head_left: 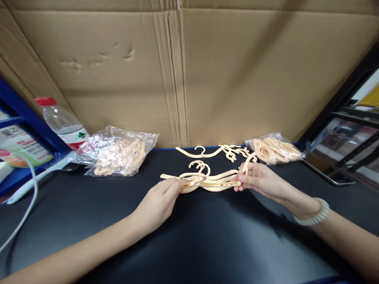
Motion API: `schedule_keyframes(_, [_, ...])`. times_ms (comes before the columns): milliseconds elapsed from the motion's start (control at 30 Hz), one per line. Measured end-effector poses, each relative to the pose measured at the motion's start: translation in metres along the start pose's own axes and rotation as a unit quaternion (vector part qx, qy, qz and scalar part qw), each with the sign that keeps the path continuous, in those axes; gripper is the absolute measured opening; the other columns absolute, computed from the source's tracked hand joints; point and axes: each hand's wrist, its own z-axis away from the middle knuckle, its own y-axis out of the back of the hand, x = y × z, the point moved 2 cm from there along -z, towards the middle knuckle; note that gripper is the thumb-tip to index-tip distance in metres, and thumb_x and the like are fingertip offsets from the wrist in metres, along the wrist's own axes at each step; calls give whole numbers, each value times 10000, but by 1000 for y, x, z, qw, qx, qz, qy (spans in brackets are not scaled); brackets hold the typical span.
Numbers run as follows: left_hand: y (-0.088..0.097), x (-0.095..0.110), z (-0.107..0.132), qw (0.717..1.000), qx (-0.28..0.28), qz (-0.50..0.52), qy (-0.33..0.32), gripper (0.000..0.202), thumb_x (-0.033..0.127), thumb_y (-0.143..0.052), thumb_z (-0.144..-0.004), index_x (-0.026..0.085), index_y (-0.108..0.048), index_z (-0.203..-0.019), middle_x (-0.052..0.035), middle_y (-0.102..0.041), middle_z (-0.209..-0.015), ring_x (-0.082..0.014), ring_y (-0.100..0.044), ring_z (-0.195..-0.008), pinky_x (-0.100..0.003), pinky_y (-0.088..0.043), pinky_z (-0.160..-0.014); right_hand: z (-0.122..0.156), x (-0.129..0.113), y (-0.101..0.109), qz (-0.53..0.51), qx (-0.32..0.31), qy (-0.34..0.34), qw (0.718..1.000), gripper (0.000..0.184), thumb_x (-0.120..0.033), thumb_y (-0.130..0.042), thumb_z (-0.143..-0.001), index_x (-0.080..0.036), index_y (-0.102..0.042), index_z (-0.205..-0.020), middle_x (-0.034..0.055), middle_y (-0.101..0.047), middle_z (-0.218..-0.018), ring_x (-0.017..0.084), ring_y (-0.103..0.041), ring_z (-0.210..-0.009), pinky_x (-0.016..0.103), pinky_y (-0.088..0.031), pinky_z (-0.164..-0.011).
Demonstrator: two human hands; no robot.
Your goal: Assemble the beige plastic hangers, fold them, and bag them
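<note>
Cream plastic clothes hanger parts lie in front of me. My left hand (158,201) is closed on the near end of a hanger (219,184), pinching it by its middle near the hook. My right hand (265,179) pinches the right end of the same hanger. A curved cream piece (248,162) sticks up from the right fingers; how it joins the hanger is hidden. Just behind, more hangers (226,174) with hooks lie close together, partly covered by the held one. Farther back rests another hanger (189,154), beside a cluster of small cream pieces (232,152).
Clear plastic bags of cream parts lie at the left (121,156) and right (274,149). A bottle with a red cap (63,122), a pale blue handle (41,177) and a white cable (34,197) are at left. Cardboard (266,71) stands behind the black table (189,244).
</note>
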Motion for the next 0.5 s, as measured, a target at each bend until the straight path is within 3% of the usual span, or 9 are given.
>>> schedule_keyframes(500, [-1,-3,4,997,-10,51,53,251,85,-382,-961,157,-516,-1160,-83,-660,-972,-170,-648,-856,-269,-522,-753,2,-1,-7,18,57,91,994,364,-435,-829,-700,-185,-566,-727,29,-695,-675,170,-679,-628,307,-569,-645])
